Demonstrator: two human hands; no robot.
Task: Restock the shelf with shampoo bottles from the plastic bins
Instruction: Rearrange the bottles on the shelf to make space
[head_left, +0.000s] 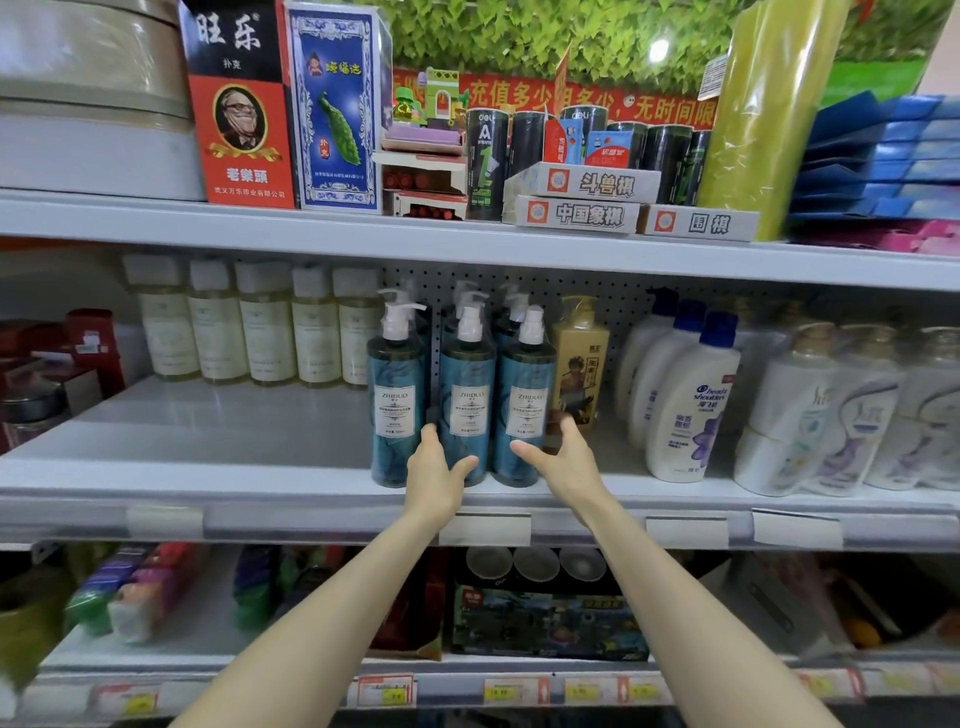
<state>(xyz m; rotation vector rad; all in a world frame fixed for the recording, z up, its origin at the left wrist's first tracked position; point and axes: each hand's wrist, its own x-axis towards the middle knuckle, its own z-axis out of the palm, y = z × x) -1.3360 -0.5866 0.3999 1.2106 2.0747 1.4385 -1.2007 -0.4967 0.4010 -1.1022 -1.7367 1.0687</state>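
Note:
Three teal ZHIDUO pump bottles stand in a front row on the middle shelf (208, 467), with more of them behind. My left hand (434, 470) wraps the base of the middle bottle (466, 395), thumb on its right side. My right hand (563, 457) grips the base of the right bottle (524, 400), thumb across its front and fingers behind. The left bottle (396, 395) stands free beside my left hand. No plastic bin shows in the head view.
A yellow bottle (577, 364) stands just behind my right hand. White Head & Shoulders bottles (685, 395) and other white bottles fill the right. Pale bottles (265, 332) line the back left, with bare shelf in front. Boxes sit on the shelf above.

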